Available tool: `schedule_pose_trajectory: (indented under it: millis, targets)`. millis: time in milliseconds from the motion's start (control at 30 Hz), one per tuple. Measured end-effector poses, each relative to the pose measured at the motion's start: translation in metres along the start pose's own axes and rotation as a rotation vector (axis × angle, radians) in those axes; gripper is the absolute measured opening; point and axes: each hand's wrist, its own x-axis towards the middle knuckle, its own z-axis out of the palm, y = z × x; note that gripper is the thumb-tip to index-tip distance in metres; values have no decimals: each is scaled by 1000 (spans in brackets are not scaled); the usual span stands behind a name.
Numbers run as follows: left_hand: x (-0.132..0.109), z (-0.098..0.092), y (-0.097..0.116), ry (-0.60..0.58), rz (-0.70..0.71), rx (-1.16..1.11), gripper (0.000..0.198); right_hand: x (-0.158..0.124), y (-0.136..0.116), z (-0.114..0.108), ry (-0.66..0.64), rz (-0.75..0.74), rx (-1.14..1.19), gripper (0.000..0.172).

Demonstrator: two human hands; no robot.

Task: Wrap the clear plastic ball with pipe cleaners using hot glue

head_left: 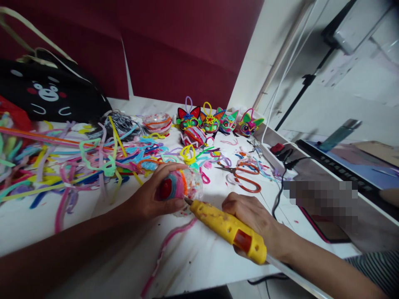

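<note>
Head view. Writing first: a dark band [339,172] at right carried a row of pale characters, too blurred to read. Black bag [56,91], upper left, bore a printed bear face with red cheeks.

The ball [191,182] sat mid-table, clear-walled, partly wrapped in red, blue, pink and orange fuzzy strips. Left hand [156,195] was wrapped around it, covering much of its near side. Right hand [249,211] was closed around a yellow glue gun [224,224], nozzle at the left thumb and ball; could not tell if it touched. A translucent rod [293,274] stuck out of the gun's rear.

Around: one pink strip [165,243] lay on the white table [199,265] below the ball. Orange-handled scissors [249,182] lay beyond the right hand, blades parted. A tangle of coloured strips [93,162] crowded the left. Four eared ornaments [210,120] stood at the back, a striped ball [193,137] before them. Black cable [277,199] ran down at right.
</note>
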Motion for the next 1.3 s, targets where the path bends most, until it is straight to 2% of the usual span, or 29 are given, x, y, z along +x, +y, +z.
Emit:
schedule_pose_trajectory:
  millis: [200, 633, 833, 1067, 1300]
  targets:
    - [0, 2, 7, 13, -77, -58, 72, -3, 1, 2, 17, 9, -8, 17]
    - [-1, 3, 1, 12, -73, -73, 75, 1, 2, 0, 24, -49, -15, 29]
    - [0, 2, 4, 15, -56, -62, 74, 0, 3, -1, -4, -43, -10, 23]
    - [-1, 4, 12, -2, -144, -169, 72, 0, 4, -2, 4, -83, -18, 19]
    - [-3, 5, 15, 7, -170, -219, 72, 0, 1, -4, 3, -51, -45, 21]
